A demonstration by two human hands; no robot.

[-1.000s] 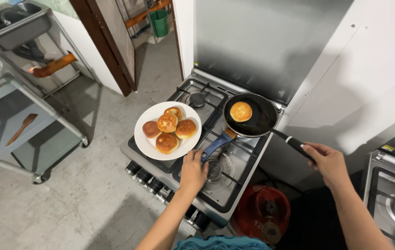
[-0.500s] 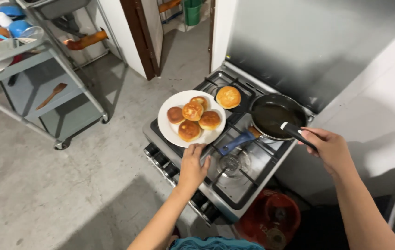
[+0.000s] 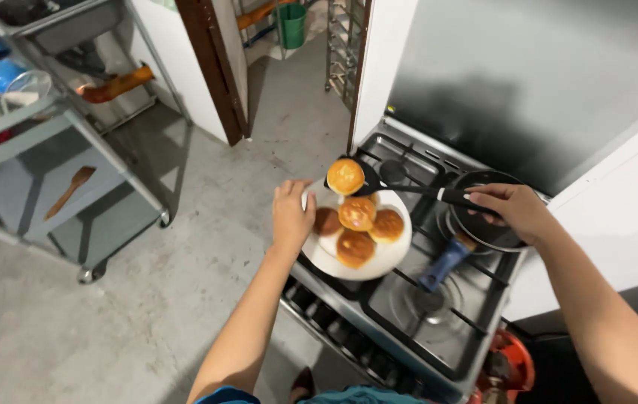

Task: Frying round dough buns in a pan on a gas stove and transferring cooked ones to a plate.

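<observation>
While left hand grips the white plate rim, right hand clenches the spatula handle.
Pancake rides the blade just above plate's far edge, kept level; plate steadied over the stove.

Even indoor light falls from above me; soft shadows on the floor, slight motion blur, edges bowed.

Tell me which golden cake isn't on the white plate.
The cake on the black spatula, held by the right hand; the others lie on the plate.
</observation>
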